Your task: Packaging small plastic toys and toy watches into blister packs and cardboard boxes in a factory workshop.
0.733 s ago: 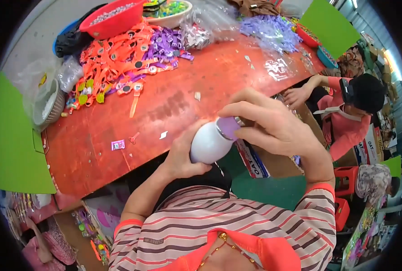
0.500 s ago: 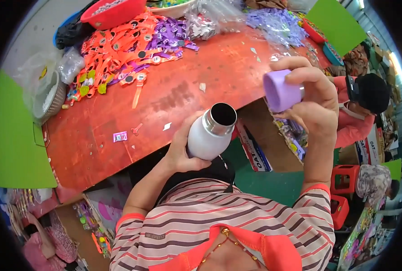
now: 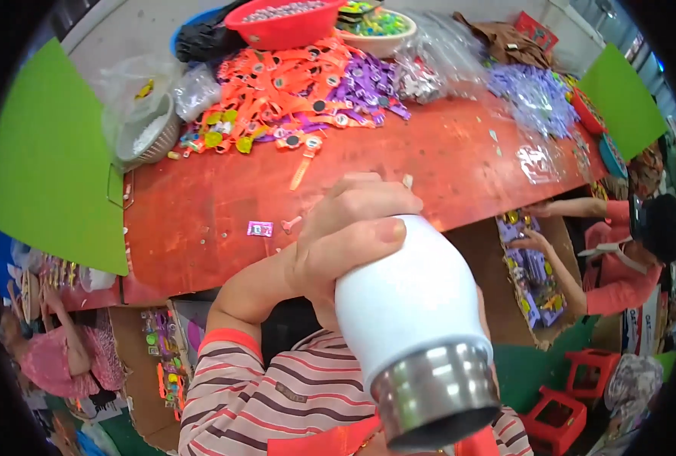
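Observation:
A white bottle (image 3: 410, 292) with a bare steel neck (image 3: 438, 391) is raised close in front of me, tilted with its open mouth low and toward me. My left hand (image 3: 353, 235) is closed around its base end, the thumb lying across the white side. A thin strip of skin shows along the bottle's right edge; whose fingers it belongs to is unclear. I cannot make out my right hand or the purple cap in this view. Below the bottle, its steel rim overlaps my striped shirt and coral collar.
The red table (image 3: 209, 190) carries piles of orange watch straps (image 3: 277, 83), purple straps (image 3: 364, 87) and lilac pieces (image 3: 532, 95). A red basin (image 3: 281, 34) and a grey basket (image 3: 152, 140) stand there. Co-workers sit on both sides; one reaches into a cardboard box (image 3: 566, 251) at right.
My left hand has lifted the bottle toward me and tipped it mouth-down. My right hand and the purple cap have gone from sight. The view has tilted up and shifted.

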Demonstrator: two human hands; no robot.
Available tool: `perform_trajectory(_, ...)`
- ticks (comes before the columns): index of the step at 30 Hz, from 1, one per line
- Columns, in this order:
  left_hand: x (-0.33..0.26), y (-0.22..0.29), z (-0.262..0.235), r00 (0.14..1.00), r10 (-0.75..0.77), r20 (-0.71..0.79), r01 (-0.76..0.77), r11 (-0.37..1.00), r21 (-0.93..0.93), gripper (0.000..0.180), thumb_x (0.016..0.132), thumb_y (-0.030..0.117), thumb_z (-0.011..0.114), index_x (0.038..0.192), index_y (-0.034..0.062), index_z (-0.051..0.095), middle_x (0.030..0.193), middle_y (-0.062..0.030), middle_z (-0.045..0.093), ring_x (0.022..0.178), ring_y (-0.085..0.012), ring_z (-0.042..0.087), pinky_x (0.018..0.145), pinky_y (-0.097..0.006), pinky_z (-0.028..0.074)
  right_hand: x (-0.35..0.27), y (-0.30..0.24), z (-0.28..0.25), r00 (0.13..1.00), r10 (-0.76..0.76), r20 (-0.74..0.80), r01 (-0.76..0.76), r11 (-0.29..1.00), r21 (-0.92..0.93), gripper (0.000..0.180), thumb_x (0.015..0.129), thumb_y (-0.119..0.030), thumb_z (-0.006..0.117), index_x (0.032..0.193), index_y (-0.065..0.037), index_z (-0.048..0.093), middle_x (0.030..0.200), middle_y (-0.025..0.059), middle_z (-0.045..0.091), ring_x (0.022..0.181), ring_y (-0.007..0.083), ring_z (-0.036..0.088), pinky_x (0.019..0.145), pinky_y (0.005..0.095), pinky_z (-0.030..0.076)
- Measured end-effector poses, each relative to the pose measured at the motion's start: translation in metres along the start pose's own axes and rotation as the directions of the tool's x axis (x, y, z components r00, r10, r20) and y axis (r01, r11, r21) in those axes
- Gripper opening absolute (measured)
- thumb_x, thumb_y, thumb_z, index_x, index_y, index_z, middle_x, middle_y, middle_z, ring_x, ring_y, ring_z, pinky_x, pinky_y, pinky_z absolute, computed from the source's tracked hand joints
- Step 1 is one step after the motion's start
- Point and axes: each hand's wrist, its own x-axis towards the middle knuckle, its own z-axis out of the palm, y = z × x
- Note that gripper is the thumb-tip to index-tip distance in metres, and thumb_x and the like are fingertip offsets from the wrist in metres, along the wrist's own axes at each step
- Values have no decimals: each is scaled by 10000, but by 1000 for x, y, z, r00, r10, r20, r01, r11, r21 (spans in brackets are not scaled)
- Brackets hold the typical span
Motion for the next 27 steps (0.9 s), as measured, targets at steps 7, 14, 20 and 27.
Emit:
perform_trajectory(7,47,6,-16,991,117,59,-125,979,161,382,800,234,655,1117,74,513,1031,-255,590,768,-318,616,675,-431,468,7,87,-50,974,211,-78,-209,977,36,417,758,-57,583,1174,-89,570,906,37,598,790,183,612,580,330,559)
perform_trajectory(14,87,-10,-12,939,334,85,-345,914,216,368,789,229,675,1110,137,521,1025,-228,600,772,-305,619,677,-427,464,9,146,-104,933,292,-209,-288,956,50,347,781,-69,553,1125,-91,590,913,66,610,768,224,619,541,348,554)
perform_trajectory(20,113,14,-30,919,391,56,-381,840,386,535,714,158,760,1156,197,461,1022,-214,614,772,-302,631,765,-449,464,45,205,-148,914,375,-151,-382,924,-12,316,778,-75,544,1092,-95,577,910,75,591,757,251,597,474,379,555)
perform_trajectory(27,143,35,-41,882,420,211,-470,787,399,541,718,173,759,1164,218,457,1025,-205,617,776,-301,638,798,-478,446,38,225,-155,903,385,-191,-394,919,-12,294,763,-71,534,1053,-87,579,860,72,595,734,256,596,460,392,512)
